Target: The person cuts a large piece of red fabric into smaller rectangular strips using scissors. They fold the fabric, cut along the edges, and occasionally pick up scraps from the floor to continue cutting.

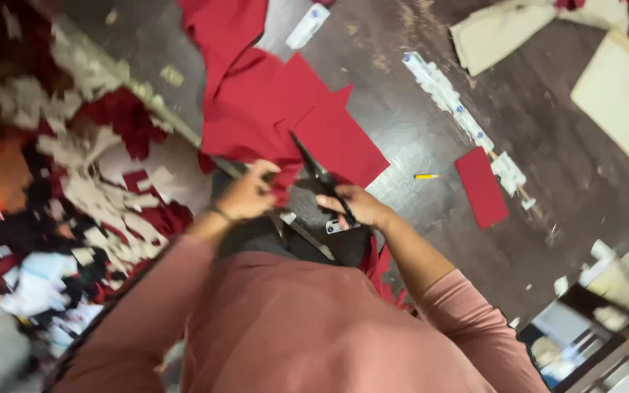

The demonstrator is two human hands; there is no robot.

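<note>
Fingers of the right hand (354, 206) are curled through the handles of dark scissors (319, 175), whose blades point toward 11 o'clock over the red fabric (271, 102). Whether the blades are open, I cannot tell. Just beside it, at 9 o'clock, the left hand (247, 195) pinches the near edge of the same red fabric, fingers pressed together on the cloth. This fabric lies spread on the dark table (431, 131) and reaches toward 12 o'clock. A small red rectangle of cloth (481, 186) lies apart at 3 o'clock from the hands, with a yellow marker (426, 176) between it and the big piece. A row of white labels (449, 98) runs at 1 o'clock. Red and white scraps (96, 189) are piled at 9 o'clock.
</note>
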